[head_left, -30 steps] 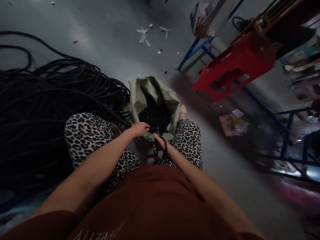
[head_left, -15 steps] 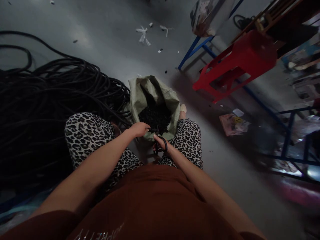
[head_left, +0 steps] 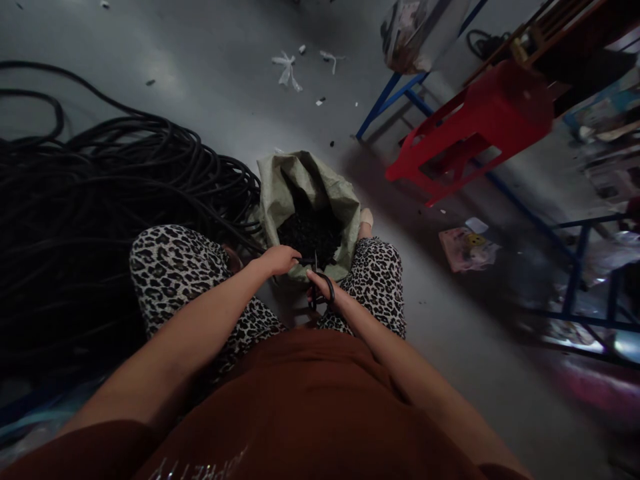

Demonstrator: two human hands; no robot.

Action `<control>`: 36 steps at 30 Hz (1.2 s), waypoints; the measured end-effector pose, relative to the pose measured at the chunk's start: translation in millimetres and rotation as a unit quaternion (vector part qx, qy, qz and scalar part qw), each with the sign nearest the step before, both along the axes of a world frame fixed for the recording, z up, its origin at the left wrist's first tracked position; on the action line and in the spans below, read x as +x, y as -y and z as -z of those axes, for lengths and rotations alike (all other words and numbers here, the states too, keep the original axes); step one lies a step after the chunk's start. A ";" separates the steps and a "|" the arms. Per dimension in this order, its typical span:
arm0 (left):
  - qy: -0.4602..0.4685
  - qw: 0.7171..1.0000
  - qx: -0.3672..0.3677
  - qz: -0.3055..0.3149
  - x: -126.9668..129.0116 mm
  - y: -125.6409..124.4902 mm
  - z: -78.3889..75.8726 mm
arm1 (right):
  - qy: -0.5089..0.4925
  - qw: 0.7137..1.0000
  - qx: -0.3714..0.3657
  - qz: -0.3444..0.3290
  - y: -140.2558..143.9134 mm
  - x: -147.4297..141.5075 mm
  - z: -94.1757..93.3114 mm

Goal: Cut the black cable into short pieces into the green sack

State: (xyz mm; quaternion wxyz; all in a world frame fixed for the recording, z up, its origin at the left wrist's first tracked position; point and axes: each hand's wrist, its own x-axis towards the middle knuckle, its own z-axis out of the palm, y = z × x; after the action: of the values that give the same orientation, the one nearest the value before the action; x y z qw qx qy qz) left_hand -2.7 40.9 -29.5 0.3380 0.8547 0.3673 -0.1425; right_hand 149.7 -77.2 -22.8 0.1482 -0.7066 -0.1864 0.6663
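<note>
Grey floor lay all around. Closest, the right hand (head_left: 325, 293) gripped black scissors (head_left: 320, 288). Beside it, the left hand (head_left: 280, 259) pinched a black hose (head_left: 190, 200) end at the blades. Behind them sat a green sack (head_left: 300, 183) of black bits, then a red stool (head_left: 475, 127).

Both arms reach forward between the knees; left hand (head_left: 280, 259) pinches closed, right hand (head_left: 326, 292) curls just beside it.
</note>
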 end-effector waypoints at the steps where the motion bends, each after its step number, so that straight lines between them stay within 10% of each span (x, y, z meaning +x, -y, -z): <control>1: 0.000 1.000 0.001 0.003 -0.2 0.1 0.6 | -0.002 1.000 0.000 0.002 0.0 -0.2 -0.6; 36: -0.055 0.998 -0.002 -0.013 -1.2 -2.7 1.9 | 0.077 0.994 0.066 -0.028 3.9 4.8 16.4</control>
State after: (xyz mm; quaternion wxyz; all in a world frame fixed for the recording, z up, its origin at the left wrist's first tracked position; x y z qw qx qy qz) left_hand -3.9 43.6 -31.4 0.3205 0.8399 0.3965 -0.1859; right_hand 154.5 -81.1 -39.2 0.1607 -0.7387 -0.2606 0.6005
